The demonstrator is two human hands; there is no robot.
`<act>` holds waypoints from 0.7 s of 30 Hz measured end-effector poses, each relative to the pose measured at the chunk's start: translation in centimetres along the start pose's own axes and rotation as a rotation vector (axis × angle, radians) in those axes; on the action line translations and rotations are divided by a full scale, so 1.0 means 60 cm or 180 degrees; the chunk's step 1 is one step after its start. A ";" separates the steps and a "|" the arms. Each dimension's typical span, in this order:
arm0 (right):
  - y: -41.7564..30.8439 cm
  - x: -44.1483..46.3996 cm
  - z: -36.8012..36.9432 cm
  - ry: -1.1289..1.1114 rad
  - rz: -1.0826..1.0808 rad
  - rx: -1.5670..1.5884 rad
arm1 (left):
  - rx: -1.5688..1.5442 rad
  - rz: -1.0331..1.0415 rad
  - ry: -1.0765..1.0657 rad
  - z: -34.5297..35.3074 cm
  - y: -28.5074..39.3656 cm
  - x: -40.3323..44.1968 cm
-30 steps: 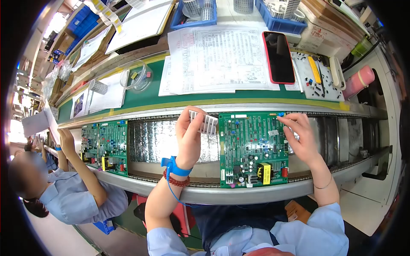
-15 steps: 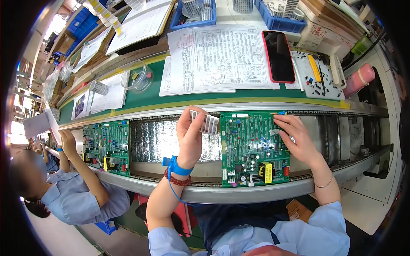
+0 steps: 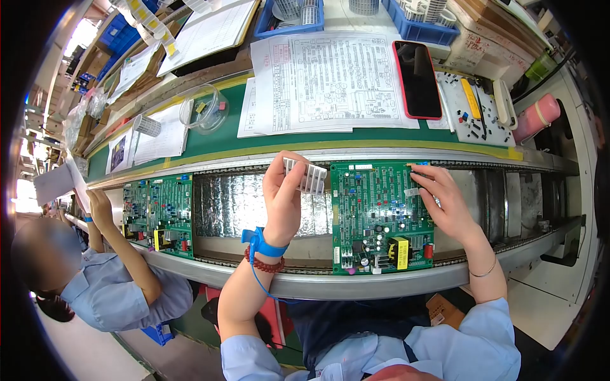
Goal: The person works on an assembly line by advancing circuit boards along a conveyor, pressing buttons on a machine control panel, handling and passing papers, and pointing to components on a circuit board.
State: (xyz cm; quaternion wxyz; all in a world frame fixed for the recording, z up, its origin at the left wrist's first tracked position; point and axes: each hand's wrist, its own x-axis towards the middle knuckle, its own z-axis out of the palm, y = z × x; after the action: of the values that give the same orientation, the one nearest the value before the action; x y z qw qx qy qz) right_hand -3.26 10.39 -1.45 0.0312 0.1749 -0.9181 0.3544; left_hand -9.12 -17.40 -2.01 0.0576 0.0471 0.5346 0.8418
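Observation:
A green circuit board (image 3: 381, 219) lies on the conveyor rails in front of me, with a yellow transformer near its front edge. Just left of the board, my left hand (image 3: 283, 193) grips a pale slotted strip (image 3: 312, 180) between thumb and fingers. A blue strap and a red bead bracelet circle that wrist. Over the board's upper right corner, my right hand (image 3: 445, 200) has its fingers extended, the fingertips near a small white label (image 3: 412, 192) and the top edge. Nothing can be made out between its fingers.
A second board (image 3: 157, 213) rests farther left on the conveyor, near a co-worker (image 3: 121, 286) holding papers. Behind the rails are a printed drawing (image 3: 337, 82), a phone (image 3: 417, 79), a clear cup (image 3: 206, 109), a parts tray (image 3: 476, 114) and blue bins (image 3: 419, 28).
The board in front has shifted slightly right. My right hand has moved a little over its upper right corner. My left hand keeps its hold on the strip.

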 end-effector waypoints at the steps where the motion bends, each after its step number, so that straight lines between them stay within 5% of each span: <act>1: 0.000 0.000 0.001 -0.0004 0.0000 0.0002 | 0.0005 0.0001 0.0014 0.000 0.000 0.001; 21: -0.006 0.001 -0.004 0.0033 0.0042 -0.0035 | 0.0114 -0.0121 -0.0057 0.000 0.000 0.004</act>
State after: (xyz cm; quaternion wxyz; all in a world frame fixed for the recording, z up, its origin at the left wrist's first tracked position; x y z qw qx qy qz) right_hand -3.18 10.28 -1.01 0.0346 0.1668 -0.9210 0.3504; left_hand -9.33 -17.34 -2.02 0.0775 0.0454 0.5498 0.8305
